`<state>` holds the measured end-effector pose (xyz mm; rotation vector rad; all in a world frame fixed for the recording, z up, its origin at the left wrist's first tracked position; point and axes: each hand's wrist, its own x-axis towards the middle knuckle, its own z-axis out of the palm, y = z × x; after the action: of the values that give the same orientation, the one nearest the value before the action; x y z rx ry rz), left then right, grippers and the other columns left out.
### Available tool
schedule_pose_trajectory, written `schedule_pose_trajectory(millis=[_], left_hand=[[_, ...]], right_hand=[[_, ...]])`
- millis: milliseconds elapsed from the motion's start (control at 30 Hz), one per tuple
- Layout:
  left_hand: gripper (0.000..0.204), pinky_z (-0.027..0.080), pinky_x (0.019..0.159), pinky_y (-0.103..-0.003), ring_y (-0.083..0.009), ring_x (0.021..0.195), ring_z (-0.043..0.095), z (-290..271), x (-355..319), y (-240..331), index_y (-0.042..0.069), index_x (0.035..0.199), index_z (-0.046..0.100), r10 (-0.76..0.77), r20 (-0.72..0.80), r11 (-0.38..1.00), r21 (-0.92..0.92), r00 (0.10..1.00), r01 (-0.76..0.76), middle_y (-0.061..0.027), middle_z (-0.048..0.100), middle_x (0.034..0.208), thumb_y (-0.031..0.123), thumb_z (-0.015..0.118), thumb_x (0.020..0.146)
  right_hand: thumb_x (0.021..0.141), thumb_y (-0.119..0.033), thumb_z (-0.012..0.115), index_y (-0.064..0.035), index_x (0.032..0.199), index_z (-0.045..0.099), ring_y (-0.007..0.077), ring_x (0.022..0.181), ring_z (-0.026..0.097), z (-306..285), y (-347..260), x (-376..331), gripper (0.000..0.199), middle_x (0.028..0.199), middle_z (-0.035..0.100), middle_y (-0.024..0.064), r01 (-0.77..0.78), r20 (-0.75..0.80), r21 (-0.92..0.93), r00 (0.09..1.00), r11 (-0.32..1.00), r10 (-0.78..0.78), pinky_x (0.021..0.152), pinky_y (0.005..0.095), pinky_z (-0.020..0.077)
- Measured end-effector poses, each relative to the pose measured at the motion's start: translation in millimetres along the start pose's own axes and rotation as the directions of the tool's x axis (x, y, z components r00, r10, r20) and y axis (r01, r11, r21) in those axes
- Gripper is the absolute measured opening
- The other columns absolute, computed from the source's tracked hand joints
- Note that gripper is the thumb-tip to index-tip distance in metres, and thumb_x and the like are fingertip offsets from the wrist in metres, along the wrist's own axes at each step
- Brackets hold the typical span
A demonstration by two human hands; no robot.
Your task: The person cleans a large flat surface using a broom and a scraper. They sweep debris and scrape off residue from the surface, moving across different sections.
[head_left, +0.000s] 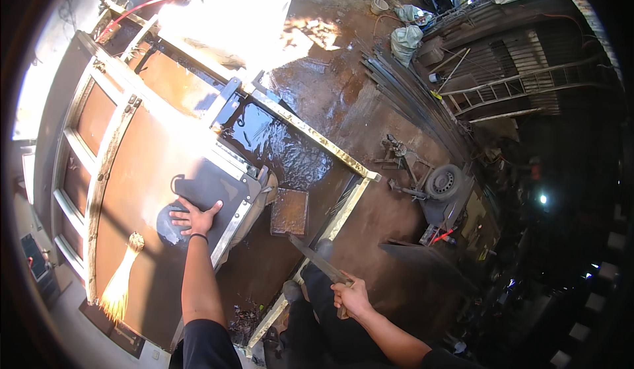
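My left hand (191, 218) lies open on a brown panel (148, 171), fingers spread over a dark grey patch. Beside it sits a dark metal corner piece (214, 187). Lower down my right hand (352, 296) grips the handle of a long blade (323, 261), which points up and left. The blade's tip is close to a brown rectangular slab (289, 212); I cannot tell if they touch. A straw hand broom (122, 280) rests on the panel, left of my left forearm.
A pale beam frame (343, 210) edges the work area in front of my legs. Dark water (284, 144) shines beyond the slab. To the right stand a spare wheel (444, 182), metal bars (413, 101), a ladder (522, 85) and a white sack (405, 42).
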<state>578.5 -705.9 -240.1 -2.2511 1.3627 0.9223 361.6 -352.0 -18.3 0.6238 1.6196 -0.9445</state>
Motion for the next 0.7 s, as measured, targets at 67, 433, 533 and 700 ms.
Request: schedule_pose_trajectory(millis=[67, 433, 533, 700], left_hand=[[0.162, -0.006, 0.111, -0.079, -0.0567, 0.145, -0.034, -0.8, -3.2, 3.3, 0.025, 0.16, -0.026, 0.007, -0.008, 1.0, -0.016, 1.0, -0.007, -0.036, -0.037, 0.157, 0.069, 0.091, 0.058], [0.163, -0.003, 0.11, -0.081, -0.0573, 0.147, -0.029, -3.1, -7.0, 4.6, 0.033, 0.158, -0.029, 0.009, -0.026, 0.999, -0.035, 1.0, -0.01, -0.0367, -0.034, 0.158, 0.067, 0.093, 0.055], [0.163, -0.003, 0.11, -0.081, -0.0575, 0.147, -0.03, -4.2, -6.8, 2.5, 0.032, 0.159, -0.028, 0.024, -0.029, 0.999, -0.04, 0.999, -0.025, -0.038, -0.032, 0.158, 0.069, 0.092, 0.055], [0.16, -0.005, 0.11, -0.08, -0.0573, 0.146, -0.03, -1.4, -5.3, 4.2, 0.026, 0.161, -0.025, 0.008, 0.013, 1.0, 0.01, 1.0, -0.008, -0.0388, -0.032, 0.158, 0.072, 0.089, 0.058]], right_hand=[[0.089, 0.007, 0.062, 0.0048, 0.152, 0.04, 0.0117, 0.048, 0.045, -1.0, 18.0, 0.7, 0.066, 0.067, 0.049, 0.0024, -0.021, -0.019, -0.009, 1.0, 1.0, 0.021, 0.044, 0.0313, 0.0405], [0.102, -0.039, 0.06, -0.008, 0.101, 0.05, 0.0172, 0.049, 0.047, 13.9, 101.7, 37.0, 0.033, 0.061, 0.044, 0.0018, -0.287, 0.076, 0.364, 0.957, 0.886, 0.278, 0.05, 0.0362, 0.0433], [0.103, -0.039, 0.052, -0.0093, 0.098, 0.049, 0.022, 0.052, 0.049, 10.8, 152.5, 66.8, 0.031, 0.064, 0.047, 0.0045, -0.34, 0.16, 0.439, 0.94, 0.831, 0.301, 0.056, 0.0413, 0.0458], [0.094, -0.021, 0.052, -0.0055, 0.102, 0.053, 0.0252, 0.064, 0.055, 8.2, 209.9, 73.1, 0.017, 0.078, 0.058, 0.0095, -0.401, 0.218, 0.469, 0.916, 0.787, 0.336, 0.069, 0.0447, 0.051]])
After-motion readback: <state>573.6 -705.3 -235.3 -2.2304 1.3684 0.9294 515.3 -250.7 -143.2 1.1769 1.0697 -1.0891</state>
